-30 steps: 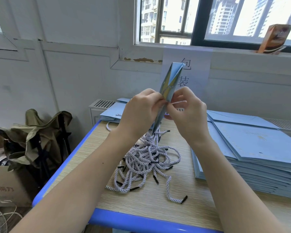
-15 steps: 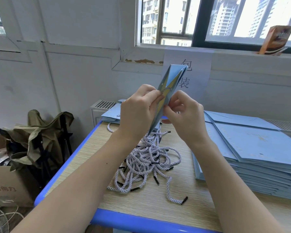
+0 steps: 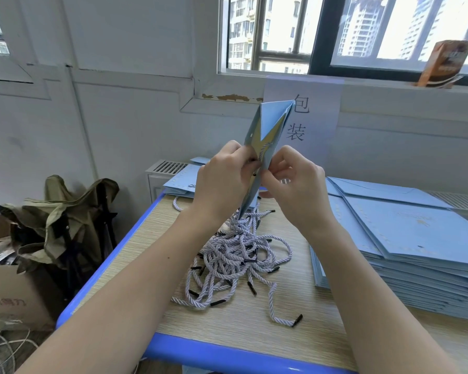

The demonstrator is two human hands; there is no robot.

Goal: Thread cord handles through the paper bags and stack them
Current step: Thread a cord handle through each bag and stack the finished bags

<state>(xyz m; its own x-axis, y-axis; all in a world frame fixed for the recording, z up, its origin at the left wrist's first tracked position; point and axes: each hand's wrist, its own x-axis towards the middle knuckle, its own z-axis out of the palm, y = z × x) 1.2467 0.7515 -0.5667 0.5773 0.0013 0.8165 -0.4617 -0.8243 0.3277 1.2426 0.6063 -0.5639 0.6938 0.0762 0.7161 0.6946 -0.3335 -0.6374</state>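
While standing edge-on above cord pile (image 3: 238,255), blue paper bag (image 3: 268,136) is being pinched by left hand (image 3: 224,179) and right hand (image 3: 295,182); cord end showing at bag's mouth; flat bag stack (image 3: 405,255) lying right on table (image 3: 254,327).

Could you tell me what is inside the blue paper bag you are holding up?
A short loop of cord shows inside the paper bag, against its yellowish lining. Both hands hide the lower interior.

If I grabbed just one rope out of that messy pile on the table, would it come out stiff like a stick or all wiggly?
Probably wiggly: the ropes lie in loose loops and curls on the table. It would likely feel light, being thin twisted cord. Others might drag along, since the pile is tangled together.
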